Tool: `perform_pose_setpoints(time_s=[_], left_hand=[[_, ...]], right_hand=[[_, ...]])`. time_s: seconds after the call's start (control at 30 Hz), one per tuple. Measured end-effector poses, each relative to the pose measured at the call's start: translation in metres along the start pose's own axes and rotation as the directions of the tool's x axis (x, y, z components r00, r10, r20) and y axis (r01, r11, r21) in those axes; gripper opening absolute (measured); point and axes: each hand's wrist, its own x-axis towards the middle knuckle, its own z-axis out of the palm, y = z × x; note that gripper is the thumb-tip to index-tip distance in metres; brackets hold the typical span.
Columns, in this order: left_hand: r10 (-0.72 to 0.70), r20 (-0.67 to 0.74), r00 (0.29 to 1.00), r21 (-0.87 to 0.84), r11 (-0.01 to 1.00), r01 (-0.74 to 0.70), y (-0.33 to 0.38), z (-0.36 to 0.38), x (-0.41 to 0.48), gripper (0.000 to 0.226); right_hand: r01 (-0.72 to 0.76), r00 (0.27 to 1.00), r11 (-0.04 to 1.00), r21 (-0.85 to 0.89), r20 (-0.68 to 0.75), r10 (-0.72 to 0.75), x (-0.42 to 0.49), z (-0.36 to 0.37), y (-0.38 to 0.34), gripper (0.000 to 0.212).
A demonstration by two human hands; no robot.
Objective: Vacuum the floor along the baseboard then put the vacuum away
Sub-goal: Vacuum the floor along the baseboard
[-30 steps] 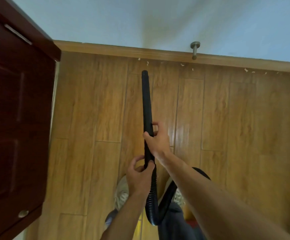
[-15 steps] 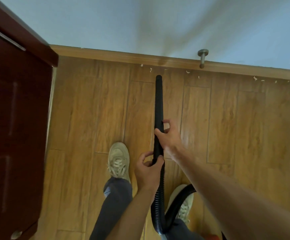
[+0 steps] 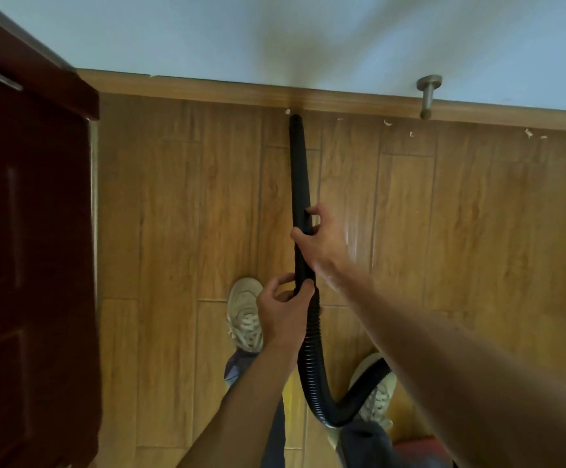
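Looking down from my head, I hold the black vacuum tube (image 3: 300, 177) with both hands, and it runs straight away from me toward the wooden baseboard (image 3: 241, 94). My right grip (image 3: 322, 241) is curled round the tube about halfway along, with the thumb on the left side and the fingers wrapped over the right. My left grip (image 3: 283, 307) sits lower and closer to me, pinching the tube just where the ribbed hose (image 3: 312, 359) joins it. The hose drops below my hands, loops between my feet and curves off to the right. The tip of the tube lies just short of the baseboard, beside a small white scrap; I cannot tell whether it touches the floor (image 3: 173, 214). More white scraps (image 3: 387, 122) are strewn along the baseboard to the right, near a metal door stop (image 3: 428, 96) that sticks out from the pale wall (image 3: 173, 28). A dark red door (image 3: 21, 265) fills the left side. My pale shoes (image 3: 245, 315) stand on the wood planks under my arms.
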Motion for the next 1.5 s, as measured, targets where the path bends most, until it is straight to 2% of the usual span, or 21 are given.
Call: perform_pose_setpoints(time_s=[0.1, 0.33, 0.53, 0.93, 1.17, 1.5], left_hand=[[-0.037, 0.0, 0.999, -0.035, 0.999, 0.037, 0.004, -0.007, 0.003, 0.014], [-0.054, 0.016, 0.998, -0.052, 0.997, 0.055, 0.019, -0.026, 0.007, 0.014], [-0.041, 0.102, 0.994, 0.02, 0.999, 0.039, 0.024, -0.026, 0.011, 0.016], [-0.016, 0.185, 0.983, 0.201, 0.979, -0.022, 0.024, -0.008, 0.013, 0.017], [-0.013, 0.21, 0.978, 0.26, 0.965, -0.043, 0.02, 0.002, 0.012, 0.017], [0.014, 0.209, 0.978, 0.272, 0.96, -0.072, 0.023, 0.022, 0.009, 0.018]], right_hand=[[0.009, 1.0, 1.0, -0.02, 0.012, -0.009, 0.001, 0.009, -0.004, 0.041], [0.051, 0.998, 0.997, -0.057, 0.045, -0.049, 0.0, 0.027, -0.017, 0.035], [-0.002, 0.999, 0.999, -0.036, -0.053, 0.0, -0.002, 0.017, -0.014, 0.037], [-0.106, 0.972, 0.989, 0.102, -0.199, 0.125, -0.005, -0.012, 0.001, 0.028], [-0.188, 0.948, 0.965, 0.184, -0.222, 0.227, -0.008, -0.028, 0.008, 0.033], [-0.197, 0.942, 0.932, 0.303, -0.204, 0.265, 0.0, -0.047, 0.015, 0.037]])
